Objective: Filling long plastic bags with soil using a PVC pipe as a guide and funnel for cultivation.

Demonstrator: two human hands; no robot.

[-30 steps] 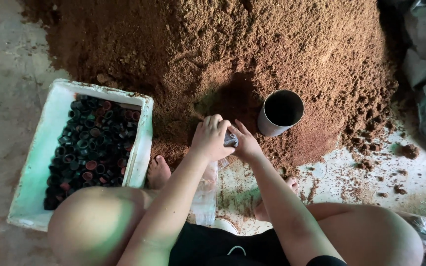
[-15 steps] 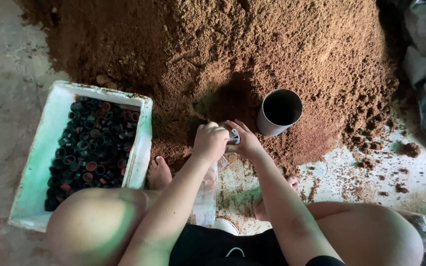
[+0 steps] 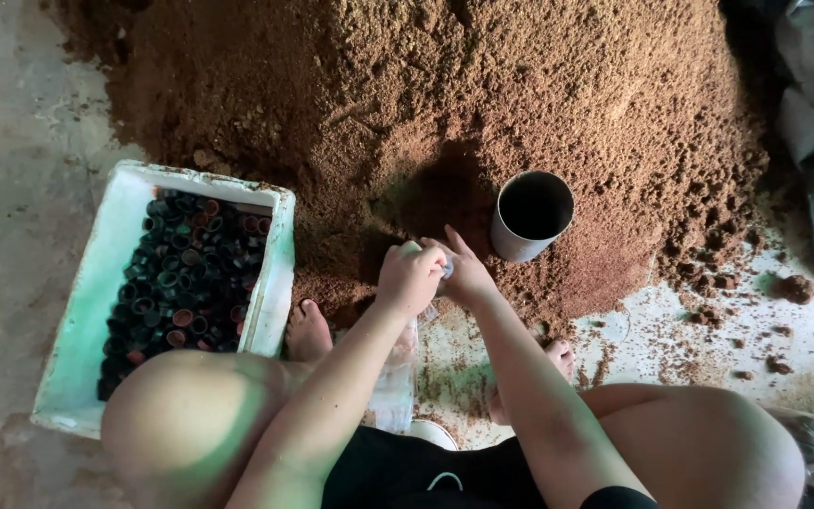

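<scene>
A clear plastic bag (image 3: 398,372) is gripped at its top, centre frame, by the left hand (image 3: 409,275) and right hand (image 3: 464,273), both closed on it; its long axis hangs downward. A grey pot (image 3: 529,217) lies just right, a white box (image 3: 87,311) of black caps left, a brown soil heap (image 3: 426,104) above.

A potting spot in a plant nursery or garden work area — floor-level, rough and earthy.

A big heap of brown potting soil (image 3: 445,123) lies straight on a stained concrete floor (image 3: 11,170), beside a white foam box (image 3: 82,330) of small black pots (image 3: 186,273) — the person squats barefoot, crumbs scattered about.
</scene>
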